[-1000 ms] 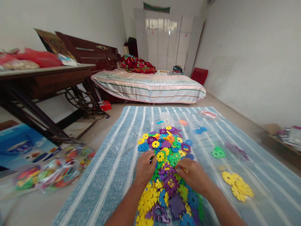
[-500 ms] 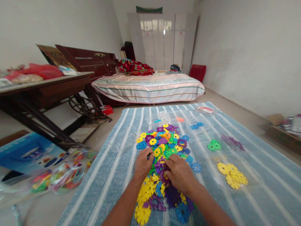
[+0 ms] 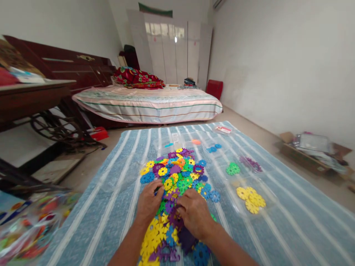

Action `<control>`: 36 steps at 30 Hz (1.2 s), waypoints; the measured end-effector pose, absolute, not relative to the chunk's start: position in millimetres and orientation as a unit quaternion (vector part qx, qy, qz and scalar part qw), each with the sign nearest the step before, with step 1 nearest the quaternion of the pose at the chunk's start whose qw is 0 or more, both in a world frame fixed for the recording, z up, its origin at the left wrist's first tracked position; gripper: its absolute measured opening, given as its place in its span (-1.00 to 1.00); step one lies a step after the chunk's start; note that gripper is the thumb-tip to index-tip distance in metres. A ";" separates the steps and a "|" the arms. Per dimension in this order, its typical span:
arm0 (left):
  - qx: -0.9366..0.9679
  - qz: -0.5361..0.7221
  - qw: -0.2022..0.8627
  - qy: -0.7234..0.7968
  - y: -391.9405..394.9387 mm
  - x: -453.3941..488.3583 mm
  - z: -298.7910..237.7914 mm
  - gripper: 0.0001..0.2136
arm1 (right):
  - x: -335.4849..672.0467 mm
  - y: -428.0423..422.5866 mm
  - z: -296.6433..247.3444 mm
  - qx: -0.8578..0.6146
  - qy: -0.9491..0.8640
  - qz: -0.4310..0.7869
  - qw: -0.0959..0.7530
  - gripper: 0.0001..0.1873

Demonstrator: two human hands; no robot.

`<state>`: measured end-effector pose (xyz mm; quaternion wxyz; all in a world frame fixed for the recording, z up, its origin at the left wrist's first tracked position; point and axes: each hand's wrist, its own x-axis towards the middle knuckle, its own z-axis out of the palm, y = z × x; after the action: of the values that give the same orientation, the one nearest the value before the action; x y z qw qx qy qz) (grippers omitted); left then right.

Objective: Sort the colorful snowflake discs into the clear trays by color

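A heap of flat plastic snowflake pieces [image 3: 177, 173] in yellow, purple, green, blue and orange lies on a blue striped cloth [image 3: 116, 207]. My left hand [image 3: 149, 202] rests knuckles-up on the heap's left side, fingers curled down among the pieces. My right hand [image 3: 195, 213] lies on the middle of the heap over purple pieces, its fingers bent and pressed into them. What either hand holds is hidden beneath the fingers. Small sorted groups lie to the right: yellow pieces [image 3: 251, 196], green pieces [image 3: 233, 169], purple pieces [image 3: 251, 163] and blue pieces [image 3: 213, 148].
A clear bag of coloured pieces [image 3: 30, 229] lies at the lower left. A dark wooden table [image 3: 33, 99] stands on the left, a bed [image 3: 146, 103] behind the cloth, a cardboard box [image 3: 310, 155] by the right wall and a red bin [image 3: 215, 88] at the back.
The view has swung to the right. My right hand has slid left over the purple pieces, closer to my left hand, which stays on the heap's left side.
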<state>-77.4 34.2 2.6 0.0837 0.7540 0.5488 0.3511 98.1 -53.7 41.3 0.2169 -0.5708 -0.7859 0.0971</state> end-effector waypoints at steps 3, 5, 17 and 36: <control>0.757 0.347 0.086 0.546 36.0 -78.1 1.5 -0.78 | 97.5 -52.7 40.0 -0.597 -0.755 0.113 0.247 -0.83; 0.759 0.345 0.089 0.545 36.2 -77.7 1.4 -0.77 | 98.3 -51.9 37.6 -0.604 -0.729 0.136 0.293 -0.83; 0.756 0.335 0.099 0.553 31.9 -74.4 6.1 -0.78 | 138.9 -51.9 44.0 -0.615 -0.589 0.265 0.452 -0.88; 0.752 0.339 0.118 0.552 27.5 -70.2 3.7 -0.82 | 314.9 -45.5 105.0 -0.770 -0.498 -0.146 0.371 -0.72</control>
<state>-70.2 27.5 3.7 0.1183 0.7525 0.5521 0.3391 314.9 -45.5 105.0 0.3714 -0.7697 -0.4982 -0.1464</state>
